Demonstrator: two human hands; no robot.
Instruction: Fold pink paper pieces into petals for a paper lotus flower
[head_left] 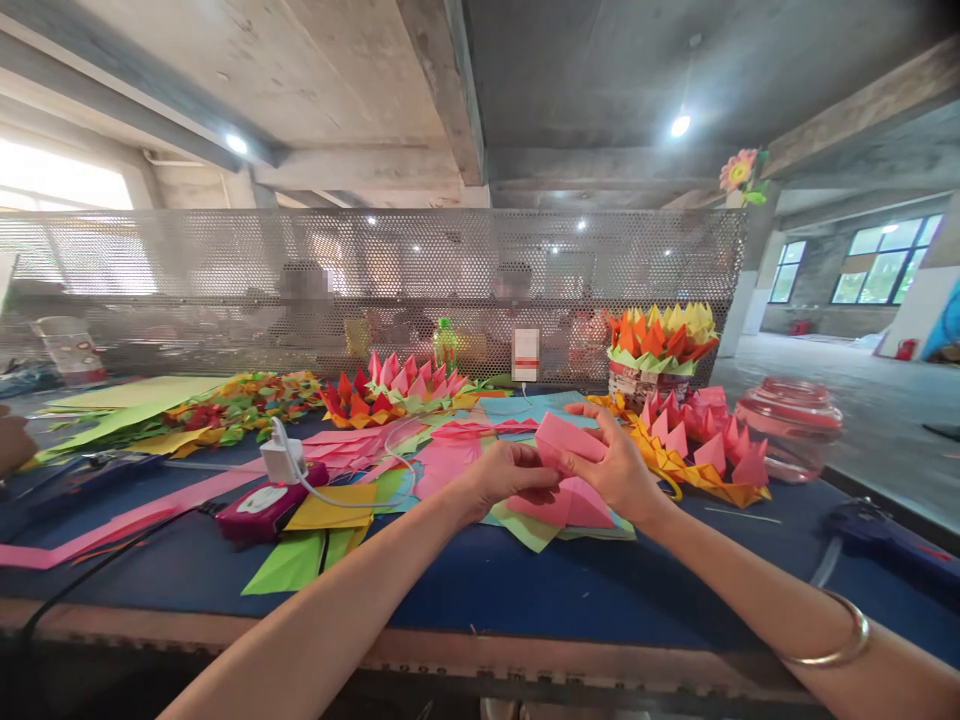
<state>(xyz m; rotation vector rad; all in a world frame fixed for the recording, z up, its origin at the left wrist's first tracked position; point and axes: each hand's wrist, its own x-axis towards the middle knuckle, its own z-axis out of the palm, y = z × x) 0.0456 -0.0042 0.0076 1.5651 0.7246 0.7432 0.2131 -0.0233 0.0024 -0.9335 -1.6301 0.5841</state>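
Both hands meet over the middle of the blue tabletop, on one folded pink paper (566, 440). My right hand (621, 465) pinches its right side, thumb in front and fingers behind. At the lower left edge, my left hand (517, 475) has its fingertips closed against the same paper; what lies under them is partly hidden. Just below are loose pink and pale green sheets (531, 528), lying flat. To the right of my right hand stand pink folded-paper petals on a yellow base (709, 470).
A purple power strip (255, 508) with a white charger (283, 460) sits at left, its cable crossing the papers. A glue gun (892, 540) lies at right near a pink plastic jar (791, 425). A perforated metal screen (450, 260) stands behind the table; a paper-petal basket (652, 380) stands before it.
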